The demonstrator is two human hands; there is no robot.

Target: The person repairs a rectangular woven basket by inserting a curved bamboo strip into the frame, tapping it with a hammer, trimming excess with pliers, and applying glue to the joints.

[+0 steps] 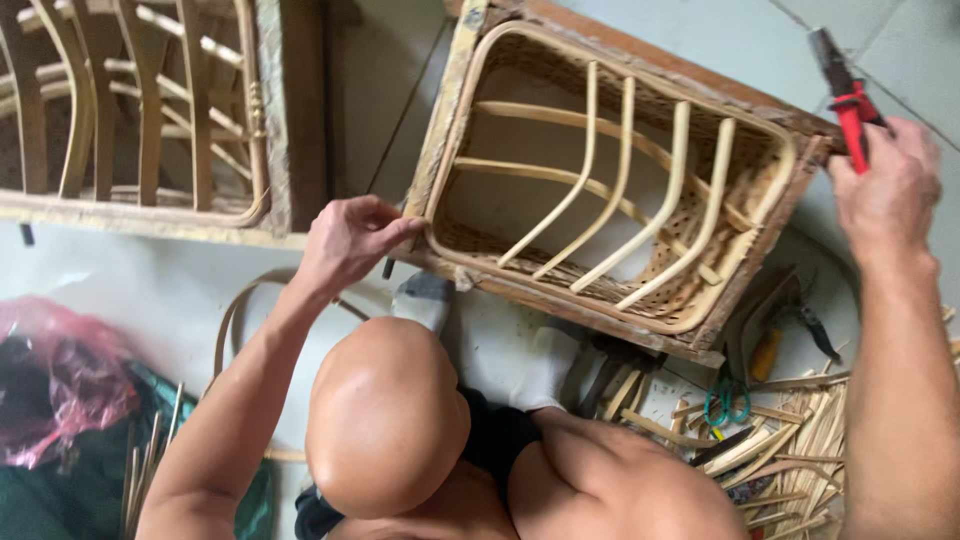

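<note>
A pale tiled floor (180, 290) is seen beneath the work. The near corner of the rattan seat frame (610, 180), tilted at centre, is pinched by the left hand (350, 240). Red-handled pliers (848, 100) are clasped by the right hand (885, 185).

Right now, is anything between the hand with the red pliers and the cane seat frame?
Nothing visible. The right hand holds the red-handled pliers right at the cane seat frame, at its far corner. The left hand grips the opposite corner.
</note>
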